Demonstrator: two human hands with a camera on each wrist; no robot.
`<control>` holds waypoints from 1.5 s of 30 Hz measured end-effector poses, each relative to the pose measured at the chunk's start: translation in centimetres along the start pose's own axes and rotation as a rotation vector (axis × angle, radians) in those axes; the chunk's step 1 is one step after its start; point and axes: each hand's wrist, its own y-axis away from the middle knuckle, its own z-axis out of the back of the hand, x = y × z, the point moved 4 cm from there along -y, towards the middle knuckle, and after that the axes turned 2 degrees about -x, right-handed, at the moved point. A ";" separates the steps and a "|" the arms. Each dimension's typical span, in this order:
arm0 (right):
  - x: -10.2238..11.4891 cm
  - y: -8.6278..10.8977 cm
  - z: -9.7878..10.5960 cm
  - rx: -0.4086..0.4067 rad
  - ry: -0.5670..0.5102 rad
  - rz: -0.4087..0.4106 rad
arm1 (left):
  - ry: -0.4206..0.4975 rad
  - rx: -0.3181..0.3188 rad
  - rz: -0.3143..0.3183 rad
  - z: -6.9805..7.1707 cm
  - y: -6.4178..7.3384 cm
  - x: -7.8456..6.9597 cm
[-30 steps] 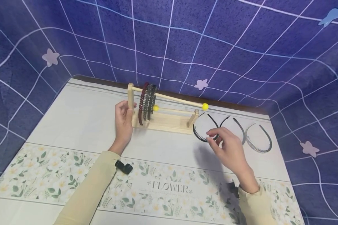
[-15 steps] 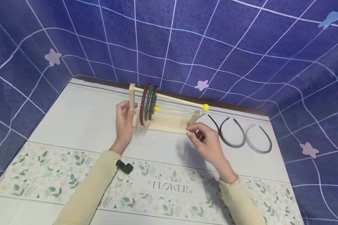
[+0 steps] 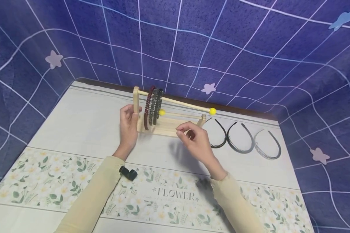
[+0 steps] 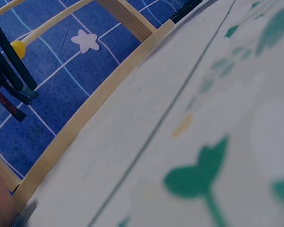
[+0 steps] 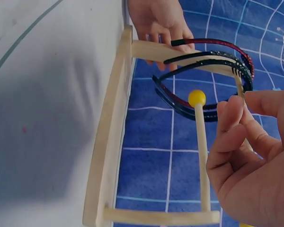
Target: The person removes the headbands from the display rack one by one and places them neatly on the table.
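My left hand [image 3: 128, 126] grips the left upright [image 3: 136, 100] of a wooden headband stand [image 3: 165, 125], thumb on the near side. Several toothed headbands, a dark red one [image 3: 147, 110] and darker ones [image 3: 157, 105], hang on its upper rod [image 3: 183, 102] near that upright. My right hand [image 3: 193, 140] hovers in front of the base with loosely curled fingers and holds nothing. In the right wrist view, its thumb and fingertips [image 5: 233, 111] overlap the rod close to the hanging headbands [image 5: 210, 60].
Three more headbands lie in a row on the table to the right: a black one [image 3: 225, 131], a dark grey one [image 3: 240, 150] and a light grey one [image 3: 266, 156]. A shorter lower rod ends in a yellow ball [image 3: 162, 112]. Behind the table stands a blue gridded backdrop [image 3: 175, 48].
My right hand has moved left from over the loose headbands to in front of the stand's base. The left hand keeps its hold on the upright.
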 end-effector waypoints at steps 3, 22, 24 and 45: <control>0.0 -0.7 -0.8 0.003 -0.030 -0.024 | 0.006 0.000 0.003 0.1 0.0 0.1; 1.5 -3.4 -4.5 -0.038 -0.198 -0.042 | 0.006 -0.001 0.010 -0.2 -0.1 0.0; 1.9 -3.6 -4.8 -0.054 -0.232 -0.048 | 0.007 0.003 0.013 -0.2 -0.1 0.0; 2.9 -5.1 -6.0 -0.100 -0.368 -0.132 | 0.018 -0.014 0.021 -0.1 0.0 0.1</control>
